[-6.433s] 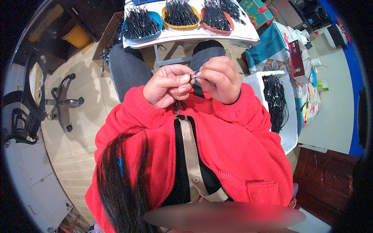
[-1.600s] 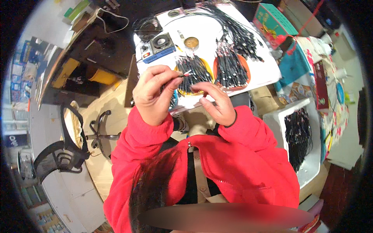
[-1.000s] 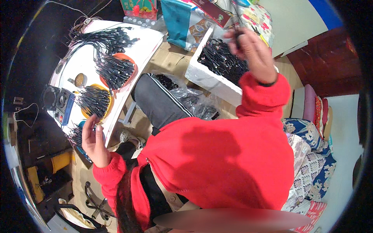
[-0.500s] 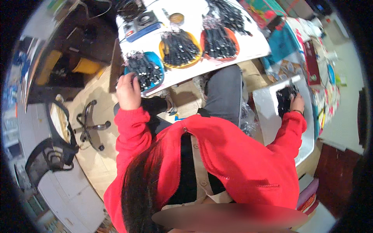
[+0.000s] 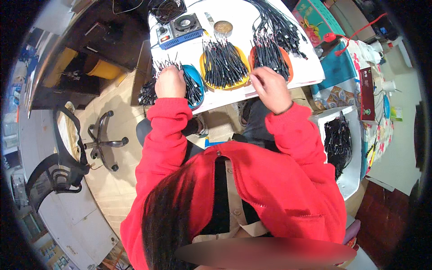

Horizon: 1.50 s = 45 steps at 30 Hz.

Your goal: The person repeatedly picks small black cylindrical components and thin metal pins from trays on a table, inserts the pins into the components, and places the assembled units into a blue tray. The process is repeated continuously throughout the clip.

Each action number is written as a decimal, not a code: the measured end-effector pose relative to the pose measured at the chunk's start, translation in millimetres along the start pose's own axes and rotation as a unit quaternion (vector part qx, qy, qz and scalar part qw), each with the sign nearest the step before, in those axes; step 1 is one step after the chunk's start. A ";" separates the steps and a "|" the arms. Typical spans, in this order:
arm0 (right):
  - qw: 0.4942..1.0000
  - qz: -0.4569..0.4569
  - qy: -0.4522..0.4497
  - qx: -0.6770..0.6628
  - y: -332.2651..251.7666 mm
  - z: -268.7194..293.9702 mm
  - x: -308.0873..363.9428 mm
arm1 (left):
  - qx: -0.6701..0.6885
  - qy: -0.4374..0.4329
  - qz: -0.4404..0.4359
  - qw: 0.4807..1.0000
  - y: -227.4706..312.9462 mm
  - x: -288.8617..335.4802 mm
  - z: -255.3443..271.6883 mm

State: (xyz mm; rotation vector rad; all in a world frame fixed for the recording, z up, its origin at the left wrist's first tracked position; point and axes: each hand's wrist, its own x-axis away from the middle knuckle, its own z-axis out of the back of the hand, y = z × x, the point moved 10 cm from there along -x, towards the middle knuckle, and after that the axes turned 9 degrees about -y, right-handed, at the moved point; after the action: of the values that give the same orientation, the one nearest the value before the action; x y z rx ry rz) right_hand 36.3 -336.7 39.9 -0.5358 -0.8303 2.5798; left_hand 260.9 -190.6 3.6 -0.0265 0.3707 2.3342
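My left hand is over the blue tray at the table's left front, its fingers closed at the wire ends of the black cables there. My right hand hovers at the table's front edge, just before the orange tray; thumb and fingers are apart and nothing shows between them. Between the hands stands a yellow tray heaped with short black cables. More cables fill the orange tray. The left fingertips are partly hidden among the wires.
A blue-based device with a round top, a small fan and a round tin stand farther back on the white table. Loose cables lie at its back right. A white foam box at right holds a black cable bundle.
My right hand has left the cables in the white box and come over to the table's front edge. My left hand has moved from the blue tray's near rim onto the wire ends.
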 end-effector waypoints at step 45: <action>0.965 0.006 -0.018 -0.260 -94.3 -38.6 37.1 | 0.810 -0.099 -0.056 0.575 87.7 99.1 33.0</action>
State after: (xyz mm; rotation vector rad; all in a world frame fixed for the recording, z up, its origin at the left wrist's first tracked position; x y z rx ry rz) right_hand 44.3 -230.4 59.7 -0.6384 -1.5340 2.3750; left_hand 132.3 -172.0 45.0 1.0231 2.0943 1.0332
